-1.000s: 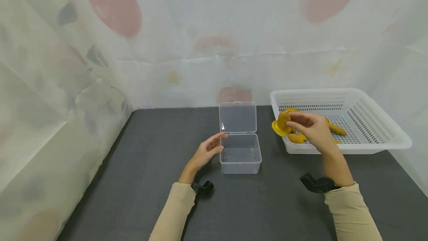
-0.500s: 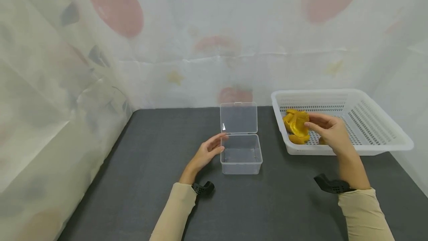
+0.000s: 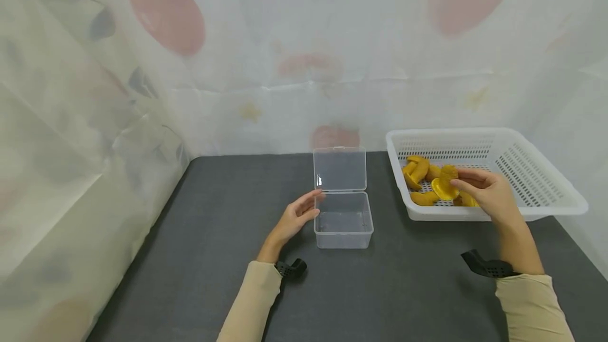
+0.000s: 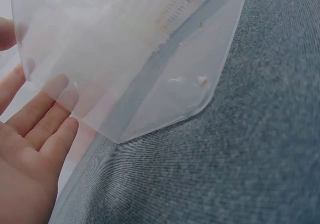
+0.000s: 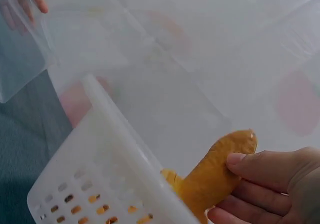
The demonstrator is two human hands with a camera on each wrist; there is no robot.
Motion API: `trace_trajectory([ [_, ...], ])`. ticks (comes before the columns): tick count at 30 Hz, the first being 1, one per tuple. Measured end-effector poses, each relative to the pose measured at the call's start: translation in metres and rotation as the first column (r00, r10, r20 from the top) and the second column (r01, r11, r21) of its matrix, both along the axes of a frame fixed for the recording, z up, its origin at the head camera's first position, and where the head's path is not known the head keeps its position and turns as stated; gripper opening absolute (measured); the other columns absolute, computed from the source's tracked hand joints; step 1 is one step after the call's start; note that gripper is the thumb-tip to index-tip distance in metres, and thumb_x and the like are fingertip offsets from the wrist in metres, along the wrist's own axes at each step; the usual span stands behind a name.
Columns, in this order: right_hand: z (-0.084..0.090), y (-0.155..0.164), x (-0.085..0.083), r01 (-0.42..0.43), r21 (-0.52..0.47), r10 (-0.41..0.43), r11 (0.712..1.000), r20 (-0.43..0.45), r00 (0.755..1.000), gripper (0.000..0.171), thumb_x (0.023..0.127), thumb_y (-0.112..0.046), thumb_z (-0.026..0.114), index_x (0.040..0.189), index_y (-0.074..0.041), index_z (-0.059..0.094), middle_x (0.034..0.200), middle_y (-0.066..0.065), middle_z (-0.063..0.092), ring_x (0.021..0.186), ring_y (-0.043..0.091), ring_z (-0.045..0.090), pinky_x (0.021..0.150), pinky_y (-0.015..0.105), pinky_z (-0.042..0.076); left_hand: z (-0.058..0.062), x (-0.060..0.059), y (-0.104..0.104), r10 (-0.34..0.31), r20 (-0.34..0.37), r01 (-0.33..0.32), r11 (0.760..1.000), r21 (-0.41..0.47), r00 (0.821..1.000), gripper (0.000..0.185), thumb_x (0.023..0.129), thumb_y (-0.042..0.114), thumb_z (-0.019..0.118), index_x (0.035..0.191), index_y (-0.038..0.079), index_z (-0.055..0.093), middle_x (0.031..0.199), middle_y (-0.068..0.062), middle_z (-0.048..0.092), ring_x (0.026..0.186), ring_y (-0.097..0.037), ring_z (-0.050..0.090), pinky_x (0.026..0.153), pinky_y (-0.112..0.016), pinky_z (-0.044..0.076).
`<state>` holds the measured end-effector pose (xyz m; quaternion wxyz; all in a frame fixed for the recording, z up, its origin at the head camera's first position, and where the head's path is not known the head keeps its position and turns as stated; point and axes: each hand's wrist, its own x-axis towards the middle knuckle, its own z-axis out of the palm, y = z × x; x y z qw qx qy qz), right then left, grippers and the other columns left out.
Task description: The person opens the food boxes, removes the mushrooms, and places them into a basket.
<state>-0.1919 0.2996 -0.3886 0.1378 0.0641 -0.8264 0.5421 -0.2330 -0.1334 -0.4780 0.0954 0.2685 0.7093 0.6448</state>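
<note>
Over the white basket [image 3: 546,189], my right hand [image 3: 491,194] pinches a yellow mushroom [image 3: 446,181] between thumb and fingers, with its flared cap pointing down. In the right wrist view the thumb lies on the thick stem of that mushroom [image 5: 215,171], and the basket's rim hides its lower end. Several similar yellow mushrooms [image 3: 418,170] lie in the left part of the basket. My left hand [image 3: 292,220] is at the left side of a clear plastic box [image 3: 343,239], its fingers fairly straight. In the left wrist view those fingers overlap the box's clear wall [image 4: 165,94].
The box's hinged lid [image 3: 339,168] stands raised at its back. Both rest on a dark grey table [image 3: 214,215], the box left of the basket. A white printed curtain [image 3: 285,41] hangs behind the table, and another sheet [image 3: 71,173] borders the left.
My right hand has moved right with the mushroom, from the basket's left rim to farther over the basket, uncovering mushrooms on the left. My left hand has stayed by the box.
</note>
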Motion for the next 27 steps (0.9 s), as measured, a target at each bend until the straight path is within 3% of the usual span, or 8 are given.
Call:
trace_trajectory([
  [4,-0.003,0.003,0.001,0.049,0.028,-0.049,0.998,-0.004,0.999,0.031,0.090,-0.011,0.067,0.122,-0.007,0.066,0.095,-0.040,0.062,0.086,-0.022,0.059,0.071,-0.002,0.048,0.001,-0.001,-0.001,0.000,0.003,0.000,1.000,0.004,1.000,0.054,0.098,0.019,0.057,0.148,0.009,0.038,0.149,-0.022,0.043,0.143,-0.036,0.036,0.107,-0.022,0.047],
  [9,-0.002,-0.001,0.001,0.075,0.066,-0.074,0.995,-0.022,0.997,0.031,0.091,-0.013,0.067,0.120,-0.005,0.066,0.093,-0.042,0.060,0.086,-0.025,0.057,0.072,-0.003,0.046,0.003,0.000,-0.004,0.013,0.020,-0.013,1.000,0.000,1.000,0.053,0.098,0.015,0.055,0.148,0.009,0.038,0.150,-0.021,0.043,0.143,-0.035,0.036,0.107,-0.022,0.047],
  [16,0.002,-0.017,-0.001,0.043,0.157,-0.033,0.987,-0.067,0.997,0.036,0.093,-0.016,0.064,0.118,0.011,0.062,0.092,-0.046,0.056,0.083,-0.028,0.055,0.067,-0.002,0.046,0.004,0.001,-0.004,0.061,-0.022,-0.062,0.998,-0.028,0.998,0.051,0.098,0.011,0.054,0.147,0.008,0.039,0.149,-0.023,0.043,0.144,-0.036,0.036,0.118,-0.048,0.035],
  [20,0.002,-0.029,-0.005,0.034,0.187,-0.020,0.982,-0.076,0.997,0.035,0.094,-0.016,0.064,0.116,0.010,0.064,0.090,-0.048,0.053,0.081,-0.028,0.053,0.067,-0.002,0.045,0.003,0.000,-0.004,0.117,-0.043,-0.118,0.993,-0.028,0.992,0.051,0.098,0.011,0.055,0.146,0.007,0.040,0.148,-0.023,0.044,0.144,-0.036,0.036,0.120,-0.051,0.030],
  [26,0.001,-0.049,-0.014,0.054,0.217,-0.033,0.975,-0.102,0.994,0.030,0.093,-0.016,0.064,0.113,0.006,0.068,0.087,-0.048,0.049,0.083,-0.030,0.047,0.071,-0.006,0.041,0.005,-0.001,-0.005,0.204,-0.077,-0.207,0.978,-0.034,0.976,0.048,0.097,0.011,0.057,0.142,0.004,0.045,0.145,-0.021,0.049,0.138,-0.036,0.045,0.115,-0.045,0.040],
  [27,0.001,-0.052,-0.015,0.058,0.223,-0.034,0.973,-0.109,0.993,0.030,0.093,-0.016,0.064,0.113,0.006,0.068,0.087,-0.041,0.058,0.083,-0.031,0.046,0.071,-0.007,0.041,0.007,-0.001,-0.006,0.212,-0.080,-0.216,0.976,-0.041,0.974,0.047,0.097,0.012,0.057,0.142,0.004,0.045,0.145,-0.021,0.050,0.138,-0.036,0.045,0.115,-0.045,0.040],
])
